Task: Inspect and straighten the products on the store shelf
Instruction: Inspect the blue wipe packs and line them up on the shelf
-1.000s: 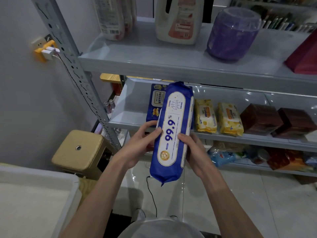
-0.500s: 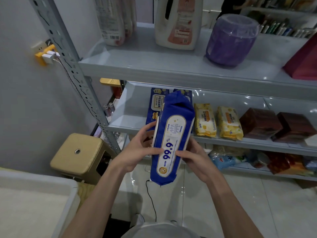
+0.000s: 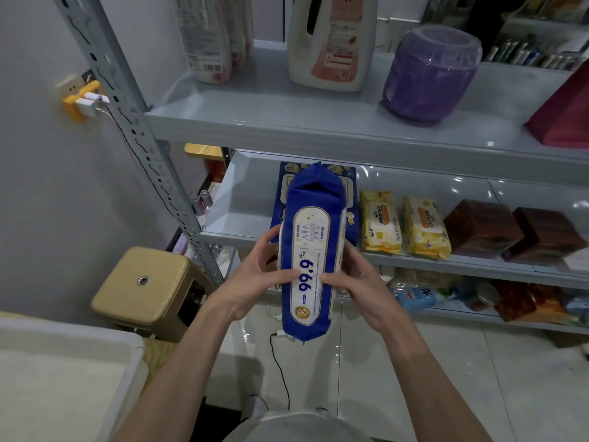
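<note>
Gripping wipes pack w/ fingers of left hand & right hand curled round; boxes behind mostly hidden.

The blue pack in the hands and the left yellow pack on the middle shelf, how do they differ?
The blue pack is blue with a white label reading 99.9%; the yellow pack is pale yellow with an orange label. The blue pack looks longer, though it is nearer the camera. The blue pack is held by the left hand and right hand; the yellow pack lies on the middle shelf. Both are soft wrapped packs.
</note>
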Available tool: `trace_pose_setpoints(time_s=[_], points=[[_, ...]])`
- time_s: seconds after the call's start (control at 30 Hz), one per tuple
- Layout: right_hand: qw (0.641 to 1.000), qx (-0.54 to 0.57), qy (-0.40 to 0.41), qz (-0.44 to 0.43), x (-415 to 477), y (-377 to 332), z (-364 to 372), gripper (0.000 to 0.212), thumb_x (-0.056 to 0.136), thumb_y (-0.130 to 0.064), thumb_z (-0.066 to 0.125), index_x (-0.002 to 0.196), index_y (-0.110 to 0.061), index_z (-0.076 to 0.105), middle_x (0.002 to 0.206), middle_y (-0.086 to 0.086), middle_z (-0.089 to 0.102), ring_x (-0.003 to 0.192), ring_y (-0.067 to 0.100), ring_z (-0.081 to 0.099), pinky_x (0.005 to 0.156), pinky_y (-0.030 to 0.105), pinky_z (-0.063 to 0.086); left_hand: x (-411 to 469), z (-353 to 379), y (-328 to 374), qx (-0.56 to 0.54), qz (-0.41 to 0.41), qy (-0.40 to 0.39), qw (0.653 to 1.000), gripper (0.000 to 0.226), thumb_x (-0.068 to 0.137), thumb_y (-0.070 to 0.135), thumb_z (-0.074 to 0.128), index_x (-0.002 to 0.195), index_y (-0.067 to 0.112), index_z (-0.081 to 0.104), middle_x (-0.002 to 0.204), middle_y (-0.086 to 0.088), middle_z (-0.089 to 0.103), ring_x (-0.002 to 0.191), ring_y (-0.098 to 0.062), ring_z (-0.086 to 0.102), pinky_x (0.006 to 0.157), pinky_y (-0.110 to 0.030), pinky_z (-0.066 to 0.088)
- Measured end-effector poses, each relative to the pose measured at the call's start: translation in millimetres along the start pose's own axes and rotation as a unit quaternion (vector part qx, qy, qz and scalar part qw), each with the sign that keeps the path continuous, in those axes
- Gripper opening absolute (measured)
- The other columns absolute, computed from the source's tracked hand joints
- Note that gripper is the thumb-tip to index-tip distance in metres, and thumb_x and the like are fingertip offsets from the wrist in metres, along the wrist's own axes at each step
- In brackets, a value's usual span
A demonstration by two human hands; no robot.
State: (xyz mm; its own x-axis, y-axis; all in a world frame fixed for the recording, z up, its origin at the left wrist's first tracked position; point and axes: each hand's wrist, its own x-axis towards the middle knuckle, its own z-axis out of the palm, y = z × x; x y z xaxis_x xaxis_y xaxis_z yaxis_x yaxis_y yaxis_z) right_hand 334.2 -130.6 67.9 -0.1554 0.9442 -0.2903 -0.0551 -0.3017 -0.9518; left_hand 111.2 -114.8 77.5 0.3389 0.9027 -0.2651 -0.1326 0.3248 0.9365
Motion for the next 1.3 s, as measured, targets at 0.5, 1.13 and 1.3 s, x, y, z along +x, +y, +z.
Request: trace_pose_setpoints(time_s=[0.5, 1.13, 1.3], points=[[0.992, 0.094, 0.082, 0.011, 0.1, -3.1, 18.7, 0.052, 0.089, -0.031, 0.071, 0.136, -0.034, 0.049, 0.119, 0.003, 0.074, 0.101, 0.021, 0.076, 0.078, 0.038, 0.062, 2.1, 14.0, 2.2, -0.012, -0.032, 0.066, 0.997, 0.059, 0.084, 0.044, 0.072, 0.133, 0.035, 0.041, 0.122, -0.009, 0.072, 0.104, -0.025, 0.074, 0.077, -0.034, 0.06], [0.993, 0.024, 0.079, 0.083, -8.0, -12.7, 26.1, 0.055, 0.081, -0.081, 0.04, 0.121, -0.048, 0.058, 0.112, -0.017, 0.069, 0.11, 0.012, 0.067, 0.096, 0.04, 0.055, 4.1, 25.1, 17.5, -0.088, -0.155, 0.082, 0.981, 0.065, 0.085, 0.064, 0.068, 0.137, 0.028, 0.054, 0.121, -0.006, 0.072, 0.107, -0.024, 0.072, 0.079, -0.038, 0.06], [0.993, 0.013, 0.079, 0.085, -10.4, -12.2, 26.1, 0.061, 0.08, -0.08, 0.044, 0.129, -0.046, 0.054, 0.118, -0.014, 0.067, 0.113, 0.014, 0.065, 0.1, 0.042, 0.054, 3.1, 20.9, 13.2, -0.08, -0.159, 0.083, 0.981, 0.072, 0.076, 0.067, 0.07, 0.134, 0.027, 0.057, 0.12, -0.009, 0.072, 0.111, -0.029, 0.07, 0.094, -0.046, 0.057]])
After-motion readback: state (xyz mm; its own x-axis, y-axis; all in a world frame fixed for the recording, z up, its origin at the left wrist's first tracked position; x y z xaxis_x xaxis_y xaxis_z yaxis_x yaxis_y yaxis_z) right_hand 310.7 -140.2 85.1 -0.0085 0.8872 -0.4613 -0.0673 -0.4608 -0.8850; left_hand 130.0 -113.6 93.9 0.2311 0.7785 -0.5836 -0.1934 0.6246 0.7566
